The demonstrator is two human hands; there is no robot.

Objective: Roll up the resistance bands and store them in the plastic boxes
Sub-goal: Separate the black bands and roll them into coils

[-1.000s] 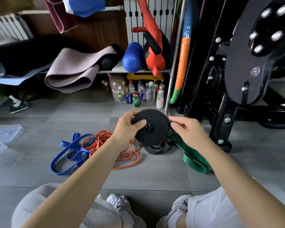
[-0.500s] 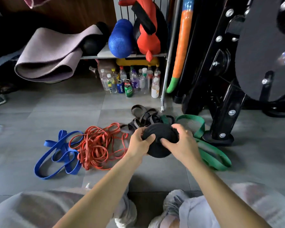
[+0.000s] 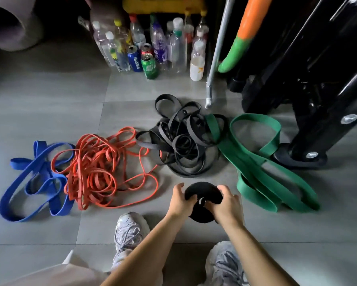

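Observation:
A tightly rolled black band (image 3: 202, 191) sits low over the grey floor, gripped from both sides. My left hand (image 3: 180, 200) curls round its left edge and my right hand (image 3: 227, 203) curls round its right edge. Behind it lies a loose tangle of black bands (image 3: 179, 139). A wide green band (image 3: 260, 162) sprawls to the right, a heap of thin orange bands (image 3: 97, 166) lies to the left, and a blue band (image 3: 35, 178) lies at the far left. No plastic box is in view.
Several bottles and cans (image 3: 148, 48) stand at the back. A black machine frame (image 3: 309, 83) with a foot (image 3: 299, 157) blocks the right side, beside a metal pole (image 3: 214, 58) and an orange-green foam stick (image 3: 237, 44). My shoes (image 3: 130, 230) are near the bottom.
Both hands have lowered the rolled black band from chest height down towards the floor, nearer my feet. The view has tilted down, so the shelf and boxes have left the frame.

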